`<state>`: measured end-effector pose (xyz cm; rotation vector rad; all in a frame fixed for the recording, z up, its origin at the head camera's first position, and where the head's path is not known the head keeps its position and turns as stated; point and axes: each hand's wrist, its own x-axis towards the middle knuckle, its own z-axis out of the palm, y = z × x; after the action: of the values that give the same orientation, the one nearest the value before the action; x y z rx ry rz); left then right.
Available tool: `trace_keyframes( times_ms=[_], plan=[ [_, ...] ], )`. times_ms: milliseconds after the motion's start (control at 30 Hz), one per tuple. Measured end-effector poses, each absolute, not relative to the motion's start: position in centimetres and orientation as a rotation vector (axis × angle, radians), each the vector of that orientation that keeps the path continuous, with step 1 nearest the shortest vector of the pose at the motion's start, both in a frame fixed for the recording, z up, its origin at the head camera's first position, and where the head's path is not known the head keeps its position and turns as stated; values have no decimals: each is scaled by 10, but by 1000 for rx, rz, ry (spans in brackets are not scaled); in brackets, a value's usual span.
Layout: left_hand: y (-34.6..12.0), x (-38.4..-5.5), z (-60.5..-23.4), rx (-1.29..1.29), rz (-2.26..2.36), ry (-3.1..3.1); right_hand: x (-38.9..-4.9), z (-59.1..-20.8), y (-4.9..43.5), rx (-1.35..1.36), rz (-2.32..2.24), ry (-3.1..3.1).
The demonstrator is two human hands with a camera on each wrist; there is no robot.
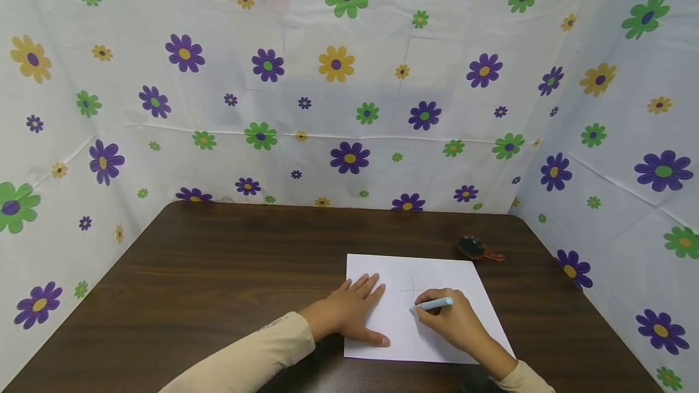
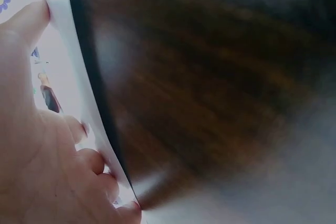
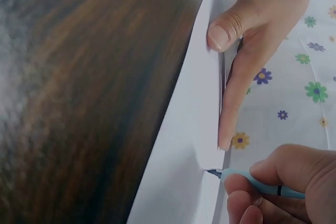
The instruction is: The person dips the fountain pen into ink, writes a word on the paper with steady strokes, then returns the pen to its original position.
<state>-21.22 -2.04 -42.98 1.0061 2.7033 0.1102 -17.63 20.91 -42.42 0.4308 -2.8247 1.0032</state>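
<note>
Head view shows a person seated or standing at a dark brown wooden table (image 1: 218, 259), with a white sheet of paper (image 1: 464, 281) lying flat on its right-hand part, toward the near side. The left hand (image 1: 352, 313) rests on the left part of the paper, its fingers spread and pointing toward the far side, while the thumb reaches out to the right, near the sheet's near edge; it holds nothing. The right hand (image 1: 454, 321) is over the right half of the paper and pinches a light blue pen (image 1: 441, 303) between thumb and fingers. The pen slants, its blunt end to the right and its tip down to the left. In the right wrist view the dark tip touches the paper, and a black band shows on the barrel beside the gripping fingers. Thin lines (image 1: 405, 290) mark the sheet: one runs sideways, and a slightly curved one crosses it and comes down toward the pen tip. In the left wrist view the palm side of the left hand lies along the paper, with the tabletop blurred beyond the sheet's edge. Just beyond the paper's far right corner lies a small object with a dark rounded head (image 1: 471, 247) and a reddish-brown handle (image 1: 494, 256) pointing right. Cream sleeves (image 1: 246, 353) cover both forearms. White cloth (image 1: 306, 23) printed with purple, green and yellow flowers surrounds the table on the far, left and right sides.
</note>
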Motion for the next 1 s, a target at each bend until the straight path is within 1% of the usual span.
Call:
trace_keyframes(
  times_ms=[300, 700, 867, 1000],
  plan=[
    [-21, -211, -425, 988, 94, 2701, -173, -421, 207, 499, 1049, -2811],
    [-20, -213, -428, 995, 78, 2697, -170, -421, 206, 591, 1068, -2795],
    [-19, -212, -426, 992, 79, 2698, -175, -418, 212, 536, 1051, -2777],
    [-19, -210, -423, 986, 77, 2696, -184, -416, 220, 422, 1016, -2747]
  ],
)
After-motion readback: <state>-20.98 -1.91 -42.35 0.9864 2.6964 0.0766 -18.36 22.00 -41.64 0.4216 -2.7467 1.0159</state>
